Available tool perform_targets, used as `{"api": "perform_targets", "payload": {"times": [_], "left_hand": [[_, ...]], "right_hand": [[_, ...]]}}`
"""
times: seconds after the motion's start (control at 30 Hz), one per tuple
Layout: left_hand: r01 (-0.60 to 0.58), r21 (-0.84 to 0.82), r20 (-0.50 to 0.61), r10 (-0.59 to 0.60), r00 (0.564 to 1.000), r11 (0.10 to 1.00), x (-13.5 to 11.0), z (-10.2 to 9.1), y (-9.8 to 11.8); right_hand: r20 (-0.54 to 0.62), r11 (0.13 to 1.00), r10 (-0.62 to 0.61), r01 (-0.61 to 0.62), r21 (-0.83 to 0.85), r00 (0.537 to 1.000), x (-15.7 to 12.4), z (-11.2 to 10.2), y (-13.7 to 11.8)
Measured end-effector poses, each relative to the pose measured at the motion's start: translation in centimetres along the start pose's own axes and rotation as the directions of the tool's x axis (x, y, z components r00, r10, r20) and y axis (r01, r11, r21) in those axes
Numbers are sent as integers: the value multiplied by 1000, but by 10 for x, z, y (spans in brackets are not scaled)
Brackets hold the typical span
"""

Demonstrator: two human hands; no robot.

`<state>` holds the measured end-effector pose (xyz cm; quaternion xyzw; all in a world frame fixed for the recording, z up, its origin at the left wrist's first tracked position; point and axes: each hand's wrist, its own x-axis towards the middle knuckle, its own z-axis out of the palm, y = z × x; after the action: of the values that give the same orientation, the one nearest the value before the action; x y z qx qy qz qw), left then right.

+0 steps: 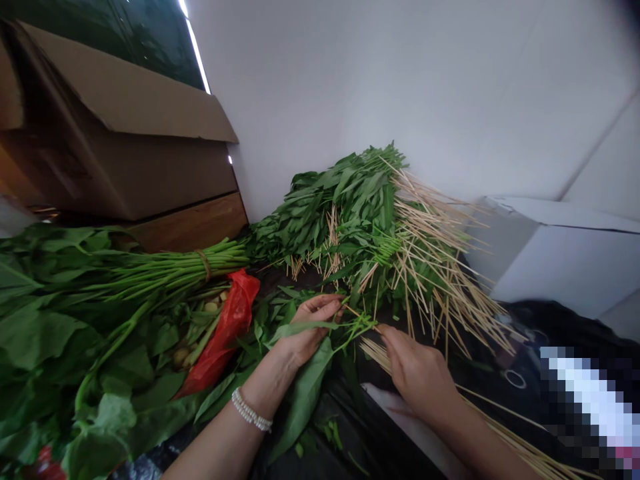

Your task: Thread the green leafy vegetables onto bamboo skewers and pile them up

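In the middle, my right hand (417, 367) has its fingers closed on a thin wooden skewer (356, 311), which points up and left. Several pieces of green stem (361, 325) are threaded on the skewer close to those fingers. My left hand (316, 321), with a white beaded bracelet at the wrist, pinches at the skewer's far end, where a green stem shows between thumb and fingers. Long green leaves (307, 393) hang under and across this hand. Just beyond both hands lies a heap of skewered leafy greens (345, 193), its bare sticks (445, 280) fanning out to the right.
A tied bundle of leafy stalks (180, 267) lies at left beside a red plastic bag (225, 340). Loose skewers (505, 440) lie under my right forearm. A cardboard box (150, 167) stands back left, a white box (565, 260) at right. Black plastic (360, 427) covers the surface.
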<state>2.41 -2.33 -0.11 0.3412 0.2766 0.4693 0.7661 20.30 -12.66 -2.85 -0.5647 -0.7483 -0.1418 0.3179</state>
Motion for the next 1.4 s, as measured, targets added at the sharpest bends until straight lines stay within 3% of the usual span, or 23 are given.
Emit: {"api": "perform_targets", "payload": {"times": [0.8,1.03,1.23,1.4], "left_hand": [[0,38,-24,1,1000,999,1,0,-4],[51,75,26,-53,998,996,-6,2,-6],[28,211,141,-59,988,977,-6,2,-15],[7,163,137,-30,990,987,-3,1,-6]], "right_hand": [[-12,999,22,-22,23,1000,-2,2,-1],[-42,999,14,-13,30,999,-4,6,-1],[14,997,28,-29,77,1000,-1,6,-4],[-78,993,19,-10,116,997,3,-8,-7]]}}
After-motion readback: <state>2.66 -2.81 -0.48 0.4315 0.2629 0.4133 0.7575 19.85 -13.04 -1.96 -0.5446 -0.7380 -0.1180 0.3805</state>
